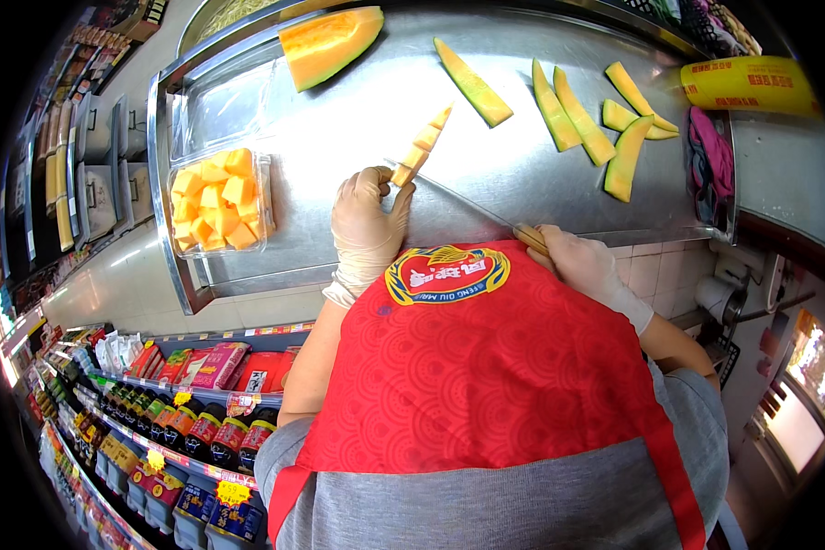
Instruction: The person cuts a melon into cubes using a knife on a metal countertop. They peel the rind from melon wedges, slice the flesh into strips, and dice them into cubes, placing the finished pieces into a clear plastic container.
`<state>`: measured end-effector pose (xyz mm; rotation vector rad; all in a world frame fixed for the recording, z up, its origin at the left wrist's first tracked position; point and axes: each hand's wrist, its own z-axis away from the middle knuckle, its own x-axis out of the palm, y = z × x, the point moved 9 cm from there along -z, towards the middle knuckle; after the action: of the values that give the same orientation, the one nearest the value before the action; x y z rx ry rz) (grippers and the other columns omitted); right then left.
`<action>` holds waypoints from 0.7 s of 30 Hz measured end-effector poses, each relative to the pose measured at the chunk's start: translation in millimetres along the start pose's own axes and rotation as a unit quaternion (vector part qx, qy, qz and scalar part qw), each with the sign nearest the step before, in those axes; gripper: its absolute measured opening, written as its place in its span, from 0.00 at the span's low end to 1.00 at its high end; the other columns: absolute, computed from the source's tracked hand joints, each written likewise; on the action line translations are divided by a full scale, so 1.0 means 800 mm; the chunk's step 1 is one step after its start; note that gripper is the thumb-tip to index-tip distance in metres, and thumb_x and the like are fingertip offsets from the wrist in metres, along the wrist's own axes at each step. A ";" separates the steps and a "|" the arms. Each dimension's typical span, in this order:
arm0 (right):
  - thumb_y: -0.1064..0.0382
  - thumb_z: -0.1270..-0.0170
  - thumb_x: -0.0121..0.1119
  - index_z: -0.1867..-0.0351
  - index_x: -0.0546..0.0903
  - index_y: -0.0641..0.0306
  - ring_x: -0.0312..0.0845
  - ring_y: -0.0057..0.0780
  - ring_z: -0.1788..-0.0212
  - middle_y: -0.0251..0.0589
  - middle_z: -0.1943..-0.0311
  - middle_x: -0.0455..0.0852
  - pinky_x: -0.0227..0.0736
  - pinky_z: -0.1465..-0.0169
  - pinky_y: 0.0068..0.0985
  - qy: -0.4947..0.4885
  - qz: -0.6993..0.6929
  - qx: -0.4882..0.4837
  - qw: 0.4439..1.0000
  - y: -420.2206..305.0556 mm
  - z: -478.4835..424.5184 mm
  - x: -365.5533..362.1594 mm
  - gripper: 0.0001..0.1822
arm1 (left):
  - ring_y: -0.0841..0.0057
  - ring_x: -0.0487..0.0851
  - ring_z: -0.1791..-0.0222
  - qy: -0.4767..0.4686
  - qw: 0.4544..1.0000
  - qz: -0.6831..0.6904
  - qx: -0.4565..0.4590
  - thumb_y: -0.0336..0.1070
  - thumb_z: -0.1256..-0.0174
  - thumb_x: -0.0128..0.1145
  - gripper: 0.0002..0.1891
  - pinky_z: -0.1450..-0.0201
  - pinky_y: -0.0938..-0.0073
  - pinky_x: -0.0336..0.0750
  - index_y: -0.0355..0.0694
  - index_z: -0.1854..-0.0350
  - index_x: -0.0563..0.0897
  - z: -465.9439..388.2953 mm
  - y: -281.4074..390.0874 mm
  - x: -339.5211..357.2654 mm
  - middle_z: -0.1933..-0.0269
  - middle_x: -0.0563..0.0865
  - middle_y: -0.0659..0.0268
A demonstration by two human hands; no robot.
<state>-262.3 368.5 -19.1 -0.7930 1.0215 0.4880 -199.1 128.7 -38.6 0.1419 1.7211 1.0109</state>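
Note:
My gloved left hand [371, 223] pinches the near end of an orange melon strip [424, 139], which is cut crosswise into several pieces still lying in line. In my gloved right hand [581, 265] is the wooden handle of a knife [467, 202]; its blade reaches left across the strip, close to my left fingertips. To the left sits a clear plastic container [265, 230] filled with orange melon cubes [213, 199], its lid [223, 103] folded back flat. A large seedless melon wedge [333, 45] rests at the far side of the steel worktop [330, 130].
Several cut melon rinds [622, 158] lie on the right of the worktop, and a single rind [473, 82] lies nearer the middle. A bunched pink and grey cloth [709, 165] is at the right edge, below a yellow printed roll [749, 82]. Stocked shelves [179, 405] stand at lower left.

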 end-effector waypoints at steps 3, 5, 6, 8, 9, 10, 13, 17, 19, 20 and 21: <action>0.49 0.31 0.52 0.60 0.72 0.61 0.83 0.44 0.72 0.46 0.73 0.83 0.77 0.72 0.37 -0.031 0.034 0.028 0.999 0.005 -0.003 0.011 0.16 | 0.63 0.80 0.67 -0.009 1.000 0.003 -0.014 0.34 0.49 0.70 0.13 0.62 0.65 0.75 0.38 0.64 0.80 -0.002 -0.003 0.002 0.71 0.82 0.62; 0.49 0.31 0.52 0.61 0.71 0.60 0.82 0.47 0.73 0.47 0.73 0.83 0.76 0.72 0.39 -0.025 0.042 0.036 0.998 0.005 -0.006 0.009 0.16 | 0.63 0.80 0.66 -0.011 1.000 0.008 -0.023 0.34 0.49 0.70 0.13 0.62 0.65 0.75 0.38 0.64 0.80 -0.002 -0.003 0.001 0.70 0.82 0.62; 0.49 0.31 0.52 0.61 0.71 0.61 0.81 0.48 0.73 0.48 0.74 0.82 0.75 0.72 0.40 -0.007 -0.001 0.021 1.000 0.003 -0.008 0.006 0.16 | 0.62 0.80 0.66 -0.010 1.000 0.008 -0.028 0.34 0.48 0.70 0.13 0.61 0.65 0.75 0.38 0.64 0.80 -0.002 -0.003 -0.001 0.69 0.82 0.62; 0.50 0.31 0.53 0.61 0.70 0.61 0.80 0.51 0.73 0.49 0.74 0.82 0.74 0.72 0.42 0.029 -0.087 -0.010 0.996 0.006 -0.008 -0.001 0.15 | 0.62 0.80 0.65 0.008 1.000 0.022 -0.009 0.33 0.48 0.70 0.12 0.60 0.64 0.75 0.38 0.64 0.80 -0.002 -0.002 -0.003 0.68 0.82 0.61; 0.51 0.31 0.54 0.61 0.70 0.61 0.80 0.52 0.72 0.50 0.74 0.82 0.73 0.72 0.43 0.014 -0.104 -0.002 0.994 0.012 -0.007 0.005 0.15 | 0.61 0.80 0.64 0.015 0.999 0.028 -0.002 0.33 0.48 0.69 0.12 0.60 0.64 0.75 0.39 0.64 0.80 -0.001 -0.001 -0.004 0.67 0.82 0.61; 0.51 0.31 0.54 0.61 0.70 0.61 0.79 0.53 0.72 0.50 0.74 0.81 0.73 0.71 0.44 0.000 -0.121 0.006 0.993 0.018 -0.006 0.011 0.15 | 0.60 0.80 0.61 0.020 1.000 0.001 0.016 0.32 0.49 0.69 0.13 0.57 0.63 0.75 0.39 0.62 0.80 -0.001 0.003 -0.006 0.64 0.83 0.60; 0.53 0.31 0.55 0.58 0.71 0.61 0.80 0.53 0.70 0.51 0.73 0.82 0.73 0.70 0.44 -0.003 -0.136 0.004 0.991 0.019 -0.006 0.013 0.14 | 0.60 0.80 0.59 0.083 0.990 -0.057 0.096 0.32 0.49 0.68 0.14 0.55 0.63 0.75 0.39 0.61 0.78 0.000 0.020 -0.018 0.61 0.84 0.60; 0.53 0.32 0.56 0.54 0.73 0.61 0.81 0.53 0.69 0.51 0.72 0.83 0.74 0.69 0.43 0.051 -0.156 -0.003 0.986 0.011 -0.001 -0.007 0.15 | 0.59 0.81 0.57 0.082 0.990 -0.018 0.110 0.30 0.49 0.68 0.15 0.54 0.62 0.75 0.39 0.60 0.77 0.001 0.018 -0.017 0.59 0.84 0.60; 0.53 0.32 0.56 0.53 0.74 0.61 0.81 0.52 0.69 0.51 0.71 0.83 0.75 0.69 0.42 0.064 -0.162 0.007 0.985 0.015 0.000 -0.009 0.15 | 0.59 0.81 0.57 0.074 0.992 0.011 0.104 0.29 0.49 0.68 0.15 0.54 0.62 0.75 0.39 0.61 0.77 0.001 0.013 -0.014 0.59 0.84 0.60; 0.53 0.32 0.57 0.53 0.74 0.61 0.81 0.52 0.69 0.51 0.71 0.84 0.75 0.69 0.42 0.070 -0.165 0.013 0.984 0.016 0.000 -0.010 0.16 | 0.59 0.81 0.58 0.075 0.992 0.015 0.105 0.28 0.50 0.68 0.15 0.54 0.62 0.75 0.38 0.61 0.77 0.001 0.011 -0.014 0.60 0.84 0.59; 0.53 0.32 0.57 0.53 0.75 0.61 0.82 0.51 0.70 0.51 0.71 0.84 0.75 0.69 0.41 0.067 -0.144 0.009 0.987 0.016 0.000 -0.009 0.16 | 0.59 0.81 0.58 0.073 0.992 0.018 0.099 0.28 0.50 0.68 0.15 0.55 0.62 0.75 0.38 0.61 0.77 0.000 0.010 -0.014 0.60 0.84 0.59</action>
<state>-274.1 376.8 -17.3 -0.9497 1.0130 0.1797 -197.3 127.7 -25.2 0.2315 1.9587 0.8930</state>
